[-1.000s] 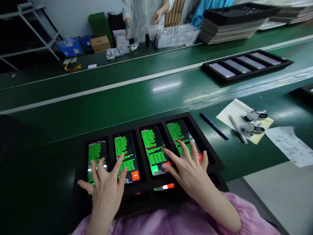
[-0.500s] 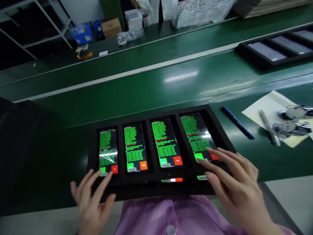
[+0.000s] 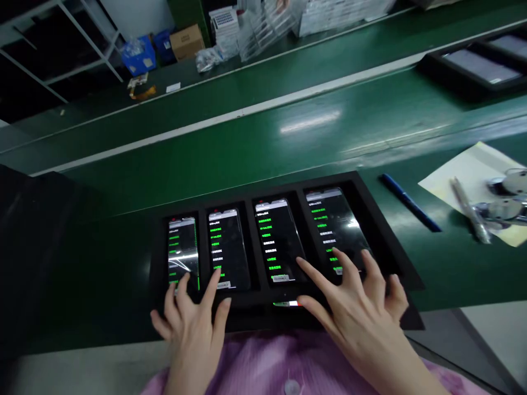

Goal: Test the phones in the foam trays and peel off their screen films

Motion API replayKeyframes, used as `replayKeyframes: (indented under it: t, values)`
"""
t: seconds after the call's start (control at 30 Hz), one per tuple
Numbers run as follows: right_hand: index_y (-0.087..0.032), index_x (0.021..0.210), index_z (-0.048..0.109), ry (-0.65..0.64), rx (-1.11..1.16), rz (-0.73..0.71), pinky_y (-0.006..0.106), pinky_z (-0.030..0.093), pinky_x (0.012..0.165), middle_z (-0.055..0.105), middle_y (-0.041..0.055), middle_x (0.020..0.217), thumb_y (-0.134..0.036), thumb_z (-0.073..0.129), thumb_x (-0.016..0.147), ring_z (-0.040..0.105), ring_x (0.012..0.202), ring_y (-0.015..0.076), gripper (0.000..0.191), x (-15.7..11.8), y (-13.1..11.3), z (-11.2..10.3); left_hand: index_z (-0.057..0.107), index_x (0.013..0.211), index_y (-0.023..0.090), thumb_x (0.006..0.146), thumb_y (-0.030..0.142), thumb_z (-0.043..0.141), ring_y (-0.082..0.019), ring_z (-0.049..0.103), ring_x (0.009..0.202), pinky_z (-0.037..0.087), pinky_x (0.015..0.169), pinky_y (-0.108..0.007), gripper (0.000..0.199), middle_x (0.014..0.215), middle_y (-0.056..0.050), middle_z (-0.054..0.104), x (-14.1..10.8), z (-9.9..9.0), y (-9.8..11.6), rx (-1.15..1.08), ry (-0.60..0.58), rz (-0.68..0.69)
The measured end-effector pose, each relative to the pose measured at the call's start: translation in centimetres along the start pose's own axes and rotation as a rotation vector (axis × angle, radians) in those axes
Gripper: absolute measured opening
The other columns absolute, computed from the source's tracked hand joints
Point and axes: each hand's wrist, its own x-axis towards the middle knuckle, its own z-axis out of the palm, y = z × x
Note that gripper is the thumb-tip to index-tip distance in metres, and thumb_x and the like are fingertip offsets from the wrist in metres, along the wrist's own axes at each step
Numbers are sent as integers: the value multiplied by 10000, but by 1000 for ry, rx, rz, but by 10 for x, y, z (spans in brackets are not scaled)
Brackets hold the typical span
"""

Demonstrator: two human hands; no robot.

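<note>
Several lit smartphones lie side by side in the slots of a black tray (image 3: 263,315), their dark screens showing lists of green and white text. My left hand (image 3: 193,318) is spread over the lower ends of the leftmost phone (image 3: 183,252) and the second phone (image 3: 227,241), a fingertip at each screen. With fingers apart, my right hand (image 3: 354,299) reaches over the third phone (image 3: 278,236), its index fingertip at the screen's right edge. Its other fingers hover over or touch the lower part of the rightmost phone (image 3: 335,219). Neither hand grips anything.
On the green bench, a blue pen (image 3: 409,202) lies right of the tray, beside paper (image 3: 448,164) with a clear pen (image 3: 471,211) and blurred metallic items. Another black tray of phones (image 3: 448,82) sits far right. A blue bin (image 3: 138,56) and carton (image 3: 187,43) stand behind.
The phone screens went from dense green text with green and red buttons to sparser lists. Both hands shifted: the left rightward onto the second phone, the right leftward onto the third.
</note>
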Motion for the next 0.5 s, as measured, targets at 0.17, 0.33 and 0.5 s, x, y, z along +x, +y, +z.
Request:
replayKeyframes:
  t: [0.17, 0.33, 0.5]
  values:
    - [-448, 1436, 673, -6, -29, 55, 895, 370, 1009, 503, 206, 1505, -635, 588, 1011, 346, 1499, 578, 471, 48, -4, 17, 535, 1529, 511, 1092, 545, 376, -461, 262, 1558, 225, 1117, -927, 467, 1565, -143, 361, 56, -9, 14, 3, -91, 26]
    - [-442, 1482, 628, -19, 51, 33, 887, 378, 1029, 480, 189, 1535, -625, 531, 1045, 304, 1531, 561, 484, 77, 12, 10, 532, 1536, 496, 1096, 584, 319, -464, 232, 1593, 184, 1143, -928, 497, 1585, -134, 381, 95, -20, 13, -75, -108, 6]
    - [-337, 1494, 597, 238, 287, -132, 560, 465, 1169, 498, 136, 1526, -303, 569, 1071, 445, 1493, 365, 426, 47, 62, -21, 583, 1520, 189, 1064, 608, 383, -442, 364, 1565, 304, 1279, -695, 651, 1592, -231, 443, 68, -25, -30, -223, 304, 3]
